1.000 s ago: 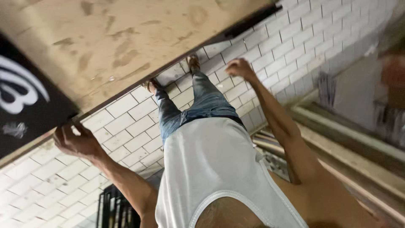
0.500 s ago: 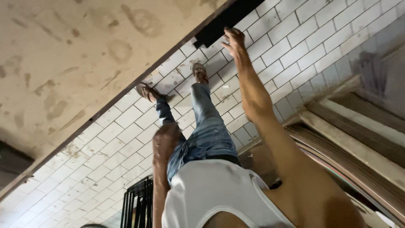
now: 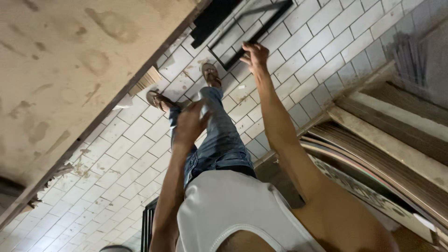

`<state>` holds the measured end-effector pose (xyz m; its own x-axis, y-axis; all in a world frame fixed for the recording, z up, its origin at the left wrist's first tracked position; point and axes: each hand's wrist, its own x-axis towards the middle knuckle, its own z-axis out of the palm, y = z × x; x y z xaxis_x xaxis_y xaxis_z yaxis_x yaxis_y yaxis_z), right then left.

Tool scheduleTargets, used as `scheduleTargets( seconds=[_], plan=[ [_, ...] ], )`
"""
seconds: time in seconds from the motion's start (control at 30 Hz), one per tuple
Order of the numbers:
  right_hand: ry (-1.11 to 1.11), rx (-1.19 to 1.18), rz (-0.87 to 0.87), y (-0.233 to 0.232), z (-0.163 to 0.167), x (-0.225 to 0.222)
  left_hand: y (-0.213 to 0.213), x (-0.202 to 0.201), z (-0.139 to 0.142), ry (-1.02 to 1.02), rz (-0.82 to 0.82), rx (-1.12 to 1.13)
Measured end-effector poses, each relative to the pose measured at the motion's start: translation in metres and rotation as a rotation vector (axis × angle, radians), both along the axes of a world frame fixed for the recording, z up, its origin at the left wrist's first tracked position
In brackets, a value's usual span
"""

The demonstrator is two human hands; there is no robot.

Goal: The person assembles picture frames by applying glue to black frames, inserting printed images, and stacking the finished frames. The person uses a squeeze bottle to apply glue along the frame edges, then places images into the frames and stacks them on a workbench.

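Fingers of the right hand (image 3: 254, 55) are curling at the black frame's (image 3: 249, 32) near edge. Left hand (image 3: 190, 125) is hanging loosely spread over bare tiled floor (image 3: 121, 154), beside the board's (image 3: 70, 79) edge.

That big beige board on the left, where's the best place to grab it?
Grip the large beige board along its dark lower edge, coming in from the tiled-floor side. That long straight edge is bare and faces the left hand, which is empty; the right hand is nearer the black frame.
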<state>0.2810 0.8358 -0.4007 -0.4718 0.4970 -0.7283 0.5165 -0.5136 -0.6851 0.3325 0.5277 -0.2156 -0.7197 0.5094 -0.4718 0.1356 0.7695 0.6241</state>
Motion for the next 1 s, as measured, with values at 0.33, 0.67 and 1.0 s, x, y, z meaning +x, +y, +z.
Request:
scheduleTargets(
  seconds=[0.33,0.67,1.0],
  plan=[
    [0.518,0.219,0.494,-0.265,0.282,0.066,-0.105,0.012,0.078,0.013,0.327,0.265],
    [1.218,0.502,1.398,-0.365,0.407,0.036,-0.394,0.080,0.100,-0.206,1.184,0.621],
    [0.638,-0.844,-0.155,-0.175,0.298,-0.229,-0.389,0.013,0.039,0.099,1.441,0.437]
  ],
)
